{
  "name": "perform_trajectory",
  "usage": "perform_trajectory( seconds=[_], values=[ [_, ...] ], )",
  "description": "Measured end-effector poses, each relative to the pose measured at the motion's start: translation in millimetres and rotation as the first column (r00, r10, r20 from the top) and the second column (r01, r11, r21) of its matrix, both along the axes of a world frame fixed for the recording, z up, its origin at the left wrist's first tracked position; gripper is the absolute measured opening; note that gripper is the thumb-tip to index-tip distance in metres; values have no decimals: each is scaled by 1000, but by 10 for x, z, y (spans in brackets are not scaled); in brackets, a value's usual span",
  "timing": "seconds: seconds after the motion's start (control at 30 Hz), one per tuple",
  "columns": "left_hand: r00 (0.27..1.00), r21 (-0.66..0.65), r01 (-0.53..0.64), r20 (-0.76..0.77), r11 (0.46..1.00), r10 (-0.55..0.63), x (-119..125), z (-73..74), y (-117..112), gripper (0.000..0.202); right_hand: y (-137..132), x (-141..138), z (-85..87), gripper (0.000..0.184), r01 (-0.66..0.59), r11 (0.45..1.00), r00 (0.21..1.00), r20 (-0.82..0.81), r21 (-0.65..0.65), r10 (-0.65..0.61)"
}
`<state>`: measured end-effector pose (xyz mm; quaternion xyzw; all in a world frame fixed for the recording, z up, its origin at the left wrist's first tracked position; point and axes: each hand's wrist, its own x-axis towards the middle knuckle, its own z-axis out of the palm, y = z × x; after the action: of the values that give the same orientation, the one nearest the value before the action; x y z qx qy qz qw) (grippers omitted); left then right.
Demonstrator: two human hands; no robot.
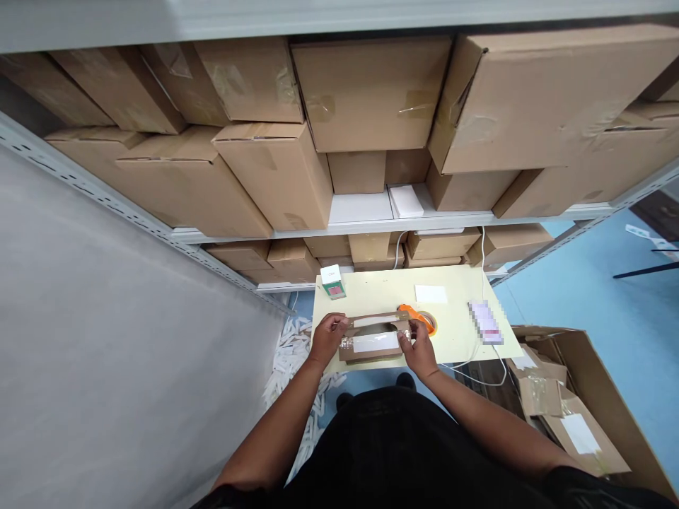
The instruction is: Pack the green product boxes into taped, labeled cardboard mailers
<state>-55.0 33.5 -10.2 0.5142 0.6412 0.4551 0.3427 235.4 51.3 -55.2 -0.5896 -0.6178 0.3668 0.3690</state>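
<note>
A small brown cardboard box (374, 338) with a white label on its near side lies on a pale yellow table (461, 332). My left hand (327, 336) grips its left end, fingers curled over the top flap. My right hand (417, 348) grips its right end the same way. The flaps stand partly open between my hands. An orange tape dispenser (421, 316) sits just behind the box's right end.
On the table stand a small white and green box (332, 281), a white slip (431, 293) and a phone (484, 322) with a white cable. Shelves of cardboard boxes (371, 92) rise behind. An open carton (576, 403) sits at right; white strips (289, 353) litter the floor at left.
</note>
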Motion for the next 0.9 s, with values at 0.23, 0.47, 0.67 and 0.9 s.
perform_trajectory(
  seconds=[0.23,0.47,0.67,0.9],
  values=[
    [943,93,12,-333,996,20,157,-106,-105,18,23,-13,1,55,-8,999,998,-59,-40,6],
    [864,124,122,-502,985,-44,207,-103,-96,31,251,628,-306,33,-25,999,953,302,23,17],
    [822,112,152,-566,982,-63,251,-94,-118,36,470,663,-682,25,-115,992,813,570,-43,119],
    [832,108,126,-553,986,-45,311,-77,-135,33,344,436,-342,43,-19,998,981,189,-57,29]
  ],
)
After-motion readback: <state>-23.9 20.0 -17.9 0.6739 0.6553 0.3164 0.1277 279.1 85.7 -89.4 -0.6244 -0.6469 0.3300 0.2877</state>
